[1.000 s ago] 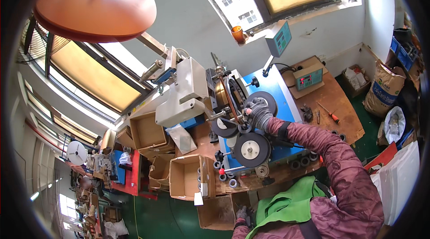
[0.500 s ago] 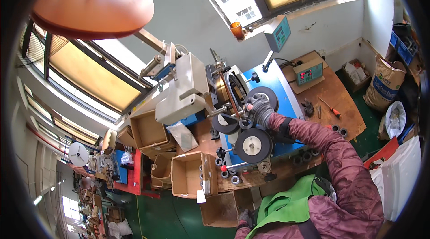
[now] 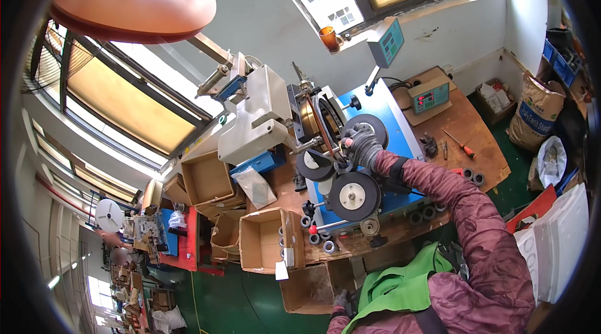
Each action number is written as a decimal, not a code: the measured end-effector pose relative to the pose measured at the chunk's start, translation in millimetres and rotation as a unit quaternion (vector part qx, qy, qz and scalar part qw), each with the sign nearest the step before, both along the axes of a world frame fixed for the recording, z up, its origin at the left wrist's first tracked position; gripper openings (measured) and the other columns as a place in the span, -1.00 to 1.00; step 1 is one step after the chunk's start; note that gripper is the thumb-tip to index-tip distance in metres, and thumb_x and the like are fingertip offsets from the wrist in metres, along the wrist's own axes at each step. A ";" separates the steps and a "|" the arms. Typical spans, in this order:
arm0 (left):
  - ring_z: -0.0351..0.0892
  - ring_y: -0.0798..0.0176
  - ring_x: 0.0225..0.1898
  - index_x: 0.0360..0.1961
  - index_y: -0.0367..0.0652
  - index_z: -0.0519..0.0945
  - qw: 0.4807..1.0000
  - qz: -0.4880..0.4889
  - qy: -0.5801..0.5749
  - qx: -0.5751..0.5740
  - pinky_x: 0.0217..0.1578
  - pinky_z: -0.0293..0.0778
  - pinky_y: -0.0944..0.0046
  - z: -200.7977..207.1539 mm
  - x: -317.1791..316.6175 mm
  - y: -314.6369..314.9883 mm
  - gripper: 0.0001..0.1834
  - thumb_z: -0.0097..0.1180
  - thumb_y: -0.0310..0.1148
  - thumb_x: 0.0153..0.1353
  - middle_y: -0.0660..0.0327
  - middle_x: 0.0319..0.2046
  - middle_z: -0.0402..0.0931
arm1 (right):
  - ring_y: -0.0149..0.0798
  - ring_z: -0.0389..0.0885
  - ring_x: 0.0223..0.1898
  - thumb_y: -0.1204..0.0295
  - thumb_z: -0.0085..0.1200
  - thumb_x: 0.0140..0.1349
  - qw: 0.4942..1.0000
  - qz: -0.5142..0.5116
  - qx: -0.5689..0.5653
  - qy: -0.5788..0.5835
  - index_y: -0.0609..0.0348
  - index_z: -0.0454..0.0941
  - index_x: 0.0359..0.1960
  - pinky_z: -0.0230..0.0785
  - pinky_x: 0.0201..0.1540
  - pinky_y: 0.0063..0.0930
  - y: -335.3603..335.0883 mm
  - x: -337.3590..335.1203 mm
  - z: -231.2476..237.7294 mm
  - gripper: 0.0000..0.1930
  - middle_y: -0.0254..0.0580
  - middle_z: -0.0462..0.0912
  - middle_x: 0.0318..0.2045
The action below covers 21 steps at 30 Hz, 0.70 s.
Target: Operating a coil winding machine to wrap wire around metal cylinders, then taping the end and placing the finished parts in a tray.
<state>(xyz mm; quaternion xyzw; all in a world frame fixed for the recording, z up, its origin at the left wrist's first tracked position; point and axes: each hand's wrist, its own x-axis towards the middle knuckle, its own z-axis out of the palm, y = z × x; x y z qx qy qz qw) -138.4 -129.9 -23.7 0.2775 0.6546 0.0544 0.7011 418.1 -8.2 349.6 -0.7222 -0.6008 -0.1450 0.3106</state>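
Right hand (image 3: 363, 145) is in a pretty tight spot tbh. White-hubbed black wheel (image 3: 352, 195) sits just nearer the person than the grip, second black wheel (image 3: 379, 126) crowds the knuckles, and the upright brown ring (image 3: 322, 126) blocks its left. Roomiest way through is rightward over the blue plate (image 3: 401, 130); farther out, the control box (image 3: 429, 95) stands in the way.

right hand (image 3: 363, 146) over a black roller (image 3: 370, 119) on the blue machine (image 3: 398, 127); left hand (image 3: 341, 300) below the machine, screwdriver (image 3: 461, 145) right of it.
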 end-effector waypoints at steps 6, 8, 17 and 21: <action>0.41 0.14 -0.47 -0.05 -0.05 0.34 0.999 0.031 0.018 -0.005 -0.43 0.40 0.09 36.2 22.9 -14.8 -0.64 -0.10 -0.10 0.22 0.11 -0.26 0.53 | -0.11 0.43 -0.15 0.26 0.06 -0.15 0.997 -0.005 -0.075 0.016 -0.02 0.56 -0.40 0.21 -0.10 -0.23 -7.6 9.9 -0.2 -0.77 -0.18 0.53 -0.28; 0.37 0.20 -0.56 -0.06 -0.04 0.36 0.999 0.024 0.021 -0.001 -0.53 0.37 0.15 42.0 26.6 -14.9 -0.65 -0.10 -0.10 0.22 0.14 -0.32 0.56 | -0.11 0.43 -0.16 0.26 0.06 -0.15 0.998 0.000 -0.066 0.019 -0.02 0.55 -0.40 0.21 -0.10 -0.23 -6.5 10.4 -0.8 -0.77 -0.17 0.53 -0.29; 0.30 0.35 -0.70 -0.30 -0.10 0.50 0.980 0.194 -0.038 -0.015 -0.67 0.31 0.35 35.6 33.3 -21.6 -0.78 -0.03 -0.20 0.18 0.23 -0.48 0.56 | -0.08 0.46 -0.24 0.30 0.10 -0.17 0.997 0.018 0.004 0.068 -0.03 0.58 -0.51 0.28 -0.17 -0.20 -1.7 17.7 -7.5 -0.85 -0.20 0.55 -0.39; 0.32 0.39 -0.61 -0.26 -0.09 0.50 0.957 0.179 -0.228 -0.005 -0.54 0.32 0.38 88.7 62.9 -13.5 -0.83 0.01 -0.28 0.17 0.23 -0.41 0.54 | -0.08 0.47 -0.35 0.34 0.14 -0.15 0.950 0.072 0.118 0.281 0.03 0.57 -0.54 0.33 -0.27 -0.28 -24.7 41.5 -12.7 -0.88 -0.11 0.54 -0.46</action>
